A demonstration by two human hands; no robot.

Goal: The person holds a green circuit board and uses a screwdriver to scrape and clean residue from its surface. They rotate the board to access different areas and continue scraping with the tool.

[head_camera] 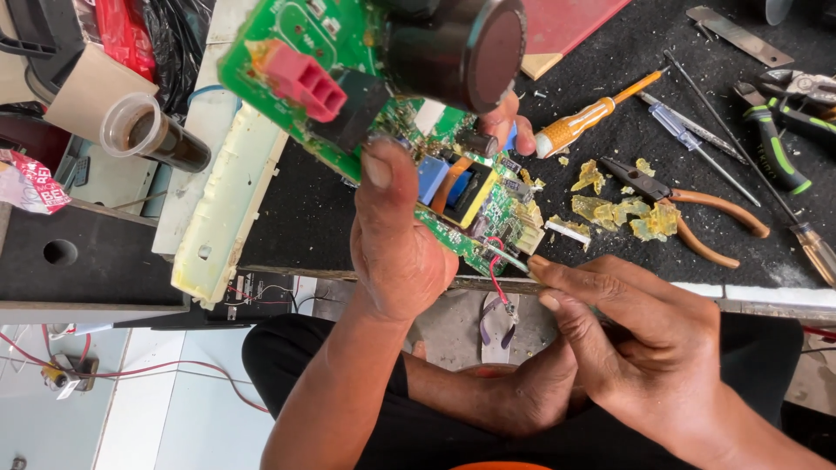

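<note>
My left hand [399, 239] grips a green circuit board [305, 39] from below, thumb on its face, fingertips showing behind its far edge. The board carries a big black cylindrical capacitor [461, 43], a red plug socket [300, 80], and blue and yellow parts. My right hand [640, 335] pinches a thin metal tool [509, 258] whose tip touches the board's lower corner, next to a small red wire [495, 278]. The board is held up above the edge of a black-topped workbench [300, 218].
On the bench lie an orange-handled screwdriver [588, 115], a clear blue-tipped screwdriver [697, 139], brown-handled pliers [697, 218], green-handled cutters [775, 144] and yellow glue scraps [627, 209]. A cream plastic cover [222, 209] and a brown cup [152, 130] sit left.
</note>
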